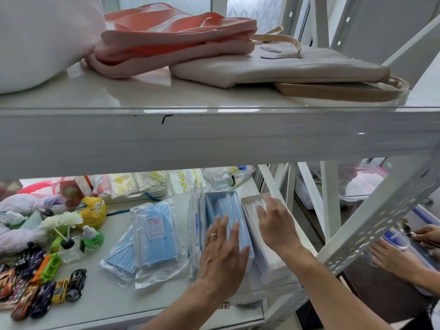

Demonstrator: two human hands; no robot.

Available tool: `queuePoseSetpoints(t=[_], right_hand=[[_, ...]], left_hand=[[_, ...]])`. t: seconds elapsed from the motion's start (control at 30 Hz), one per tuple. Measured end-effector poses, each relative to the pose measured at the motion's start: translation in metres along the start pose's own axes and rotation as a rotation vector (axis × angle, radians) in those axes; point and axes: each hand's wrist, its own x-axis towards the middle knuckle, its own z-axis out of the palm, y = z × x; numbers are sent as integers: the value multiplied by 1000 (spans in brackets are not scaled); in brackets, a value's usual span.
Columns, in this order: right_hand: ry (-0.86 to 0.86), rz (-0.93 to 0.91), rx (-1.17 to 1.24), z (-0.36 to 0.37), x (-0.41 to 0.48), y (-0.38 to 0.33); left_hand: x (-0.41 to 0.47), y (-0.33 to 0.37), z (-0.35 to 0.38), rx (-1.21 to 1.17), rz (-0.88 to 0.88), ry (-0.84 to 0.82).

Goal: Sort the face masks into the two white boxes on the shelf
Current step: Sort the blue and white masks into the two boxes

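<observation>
Your left grip (222,256) lies wide and flat on blue masks (229,207) in one shelf box (209,210); your right grip (277,227), also wide, touches white masks (252,209) alongside. Push hard and the stacks could spill and mix.

A white metal shelf rack (331,198) fills the view. Behind its upper shelf (142,97), patterned window panes (250,8) admit pale daylight. Right of that shelf, a perforated brace (381,222) slants down above dark floor (371,289).
</observation>
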Motion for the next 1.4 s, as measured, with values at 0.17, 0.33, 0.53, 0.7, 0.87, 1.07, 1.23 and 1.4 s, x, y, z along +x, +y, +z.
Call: queuePoseSetpoints(t=[0.17, 0.33, 0.53, 0.7, 0.87, 1.07, 1.23, 1.4], right_hand=[[-159, -188, -153, 16, -12, -33], [-261, -204, -245, 16, -13, -29], [-299, -248, -219, 16, -13, -24], [-146, -249, -132, 10, -20, -30], [-47, -301, 156, 10, -46, -77], [-582, -167, 165, 71, -79, -146], [-716, -52, -81, 105, -79, -145], [-603, -107, -67, 105, -84, -139]], left_hand=[[6, -5, -2, 50, -85, -319], [4, -7, -7, 110, -28, -412], [5, -10, -20, 105, 7, -399], [-15, -38, -33, -111, -117, -78], [-39, -117, -35, -242, -712, 74], [-42, -148, -25, -883, -972, 48], [-48, -168, -24, -1001, -910, 54], [-53, -193, -26, -964, -1037, 118]])
